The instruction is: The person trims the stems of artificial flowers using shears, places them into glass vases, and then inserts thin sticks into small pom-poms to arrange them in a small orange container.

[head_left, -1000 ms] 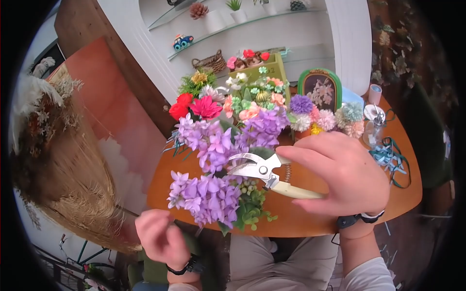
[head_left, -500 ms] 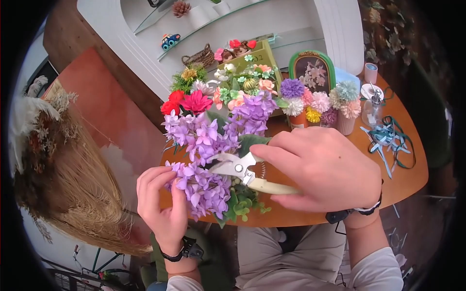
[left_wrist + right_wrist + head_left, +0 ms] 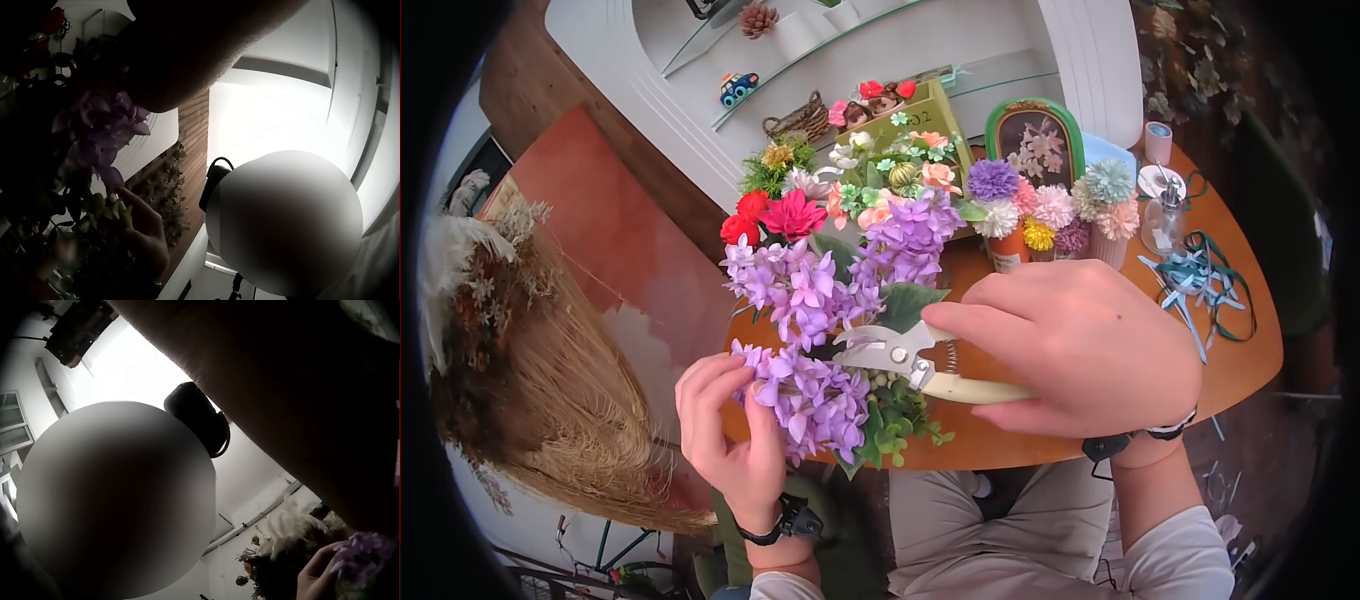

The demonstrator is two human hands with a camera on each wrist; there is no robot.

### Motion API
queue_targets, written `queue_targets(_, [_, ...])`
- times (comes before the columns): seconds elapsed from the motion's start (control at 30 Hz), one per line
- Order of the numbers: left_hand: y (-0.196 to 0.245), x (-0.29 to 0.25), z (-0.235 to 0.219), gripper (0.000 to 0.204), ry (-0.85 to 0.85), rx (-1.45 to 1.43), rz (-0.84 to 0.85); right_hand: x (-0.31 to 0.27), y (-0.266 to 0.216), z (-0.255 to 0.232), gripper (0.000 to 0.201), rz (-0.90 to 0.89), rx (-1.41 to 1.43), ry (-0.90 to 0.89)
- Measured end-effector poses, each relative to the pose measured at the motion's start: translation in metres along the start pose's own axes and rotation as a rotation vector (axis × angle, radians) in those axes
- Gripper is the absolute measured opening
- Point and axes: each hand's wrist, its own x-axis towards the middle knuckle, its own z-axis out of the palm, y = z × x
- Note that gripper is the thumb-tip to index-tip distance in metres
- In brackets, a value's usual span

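In the head view my right hand (image 3: 1065, 345) grips a pair of pruning shears (image 3: 900, 352) by their cream handles. The blades are parted and point left among purple artificial flowers, their tips partly hidden by petals. My left hand (image 3: 735, 430) pinches the left edge of the nearest purple flower cluster (image 3: 805, 405) between thumb and fingers. Two more purple clusters stand behind it, with a broad green leaf (image 3: 910, 303) beside the shears. Small green foliage (image 3: 905, 425) hangs under the blades. In the dark right wrist view, left-hand fingers (image 3: 315, 573) show against the purple petals.
Behind are red flowers (image 3: 793, 213), a green box (image 3: 915, 120), pompom flowers in pots and a green-framed picture (image 3: 1035, 140). Blue ribbons (image 3: 1205, 280) and a glass bottle (image 3: 1165, 225) lie to the right on the wooden table (image 3: 1250, 340). Dried grasses (image 3: 570, 400) stand left.
My left hand has come up from beside the table to the nearest purple cluster and taken hold of its edge. The shears have shifted slightly left, in among the flowers.
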Motion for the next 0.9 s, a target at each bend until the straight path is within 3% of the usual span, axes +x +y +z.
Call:
queue_targets(0.23, [0.001, -0.002, -0.003, 0.018, -0.036, -0.001, 0.006, -0.001, -0.003, 0.0, 0.065, -0.008, 0.048, -0.069])
queue_targets(0.33, [0.001, -0.003, -0.004, 0.018, -0.037, -0.002, 0.005, 0.001, -0.008, 0.004, 0.048, -0.051, 0.065, -0.074])
queue_targets(0.9, [0.004, -0.001, -0.003, 0.019, -0.004, 0.007, 0.018, 0.003, -0.011, 0.005, 0.045, -0.053, 0.058, -0.1])
